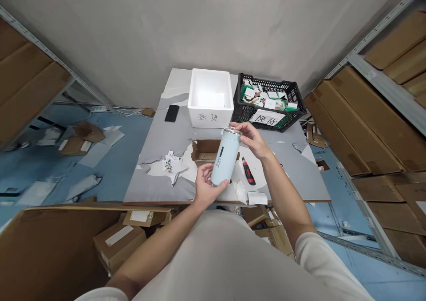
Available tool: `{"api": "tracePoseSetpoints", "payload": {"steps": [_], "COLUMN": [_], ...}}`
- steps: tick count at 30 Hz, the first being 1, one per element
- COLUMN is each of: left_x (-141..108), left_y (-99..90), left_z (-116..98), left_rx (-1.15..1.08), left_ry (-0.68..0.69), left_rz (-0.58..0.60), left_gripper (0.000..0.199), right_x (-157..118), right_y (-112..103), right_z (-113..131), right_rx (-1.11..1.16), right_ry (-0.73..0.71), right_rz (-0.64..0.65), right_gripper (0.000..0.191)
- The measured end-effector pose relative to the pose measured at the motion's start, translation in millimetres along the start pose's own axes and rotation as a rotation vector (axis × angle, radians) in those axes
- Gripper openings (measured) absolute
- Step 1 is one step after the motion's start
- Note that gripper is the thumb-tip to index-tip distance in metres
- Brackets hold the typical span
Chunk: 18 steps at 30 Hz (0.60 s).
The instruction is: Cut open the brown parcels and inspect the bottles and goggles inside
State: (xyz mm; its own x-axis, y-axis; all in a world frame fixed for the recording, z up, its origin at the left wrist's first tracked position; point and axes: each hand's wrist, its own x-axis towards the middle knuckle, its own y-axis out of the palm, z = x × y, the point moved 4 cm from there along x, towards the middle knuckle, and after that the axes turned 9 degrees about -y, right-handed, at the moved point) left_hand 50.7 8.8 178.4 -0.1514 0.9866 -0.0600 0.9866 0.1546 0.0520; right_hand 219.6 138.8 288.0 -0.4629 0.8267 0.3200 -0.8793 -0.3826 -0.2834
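A light blue tumbler (225,159) with a shiny metal rim and dark lettering is held tilted above the table. My left hand (207,183) wraps round its lower end, thumb across the front. At the top, my right hand (250,137) has its fingers on the rim and lid area, curled with the thumb apart. Behind and below the tumbler sits an open brown cardboard box (208,148), partly hidden by it. To the right of the tumbler lies a red and black utility knife (248,171). Crumpled torn paper (174,165) rests to the left.
At the table's back stand a white foam box (211,118) with handwriting and a black crate (237,110) of small white and green boxes. A black phone (172,113) lies left. Shelves of cartons (372,114) flank the right; opened cartons (121,241) stand below the front edge.
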Motion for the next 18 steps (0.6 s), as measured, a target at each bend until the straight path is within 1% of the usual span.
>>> {"api": "tracePoseSetpoints", "payload": {"steps": [3, 6, 8, 10, 11, 13, 15, 16, 18], "left_x": [-2, -5, -6, -7, -7, -6, -5, -5, -7], "left_y": [0.2, 2.5, 5.0, 7.7, 8.4, 8.3, 7.0, 6.7, 7.3], "left_z": [5, 4, 2, 3, 4, 7, 10, 12, 16], "left_rx": [-0.095, -0.192, -0.214, -0.218, -0.221, -0.225, -0.214, -0.211, -0.23], "left_ry": [-0.12, -0.256, -0.318, -0.36, -0.359, -0.302, -0.235, -0.222, -0.244], "left_rz": [0.14, 0.246, 0.294, 0.328, 0.328, 0.282, 0.199, 0.161, 0.116], "left_gripper": [0.067, 0.066, 0.065, 0.066, 0.067, 0.072, 0.075, 0.075, 0.069], "right_x": [-2, -6, -6, -4, -3, 0, 2, 2, 2], "right_y": [3, 6, 7, 7, 6, 6, 5, 5, 4], "right_z": [-2, -5, -8, -11, -12, -14, -17, -19, -21], "right_rx": [0.097, 0.149, 0.172, 0.214, 0.235, 0.257, 0.248, 0.237, 0.213], "right_ry": [0.033, 0.118, 0.171, 0.179, 0.17, 0.151, 0.151, 0.155, 0.161], "right_rz": [0.046, 0.054, -0.006, -0.094, -0.136, -0.195, -0.22, -0.225, -0.23], "right_gripper": [0.066, 0.065, 0.059, 0.051, 0.047, 0.042, 0.04, 0.04, 0.039]}}
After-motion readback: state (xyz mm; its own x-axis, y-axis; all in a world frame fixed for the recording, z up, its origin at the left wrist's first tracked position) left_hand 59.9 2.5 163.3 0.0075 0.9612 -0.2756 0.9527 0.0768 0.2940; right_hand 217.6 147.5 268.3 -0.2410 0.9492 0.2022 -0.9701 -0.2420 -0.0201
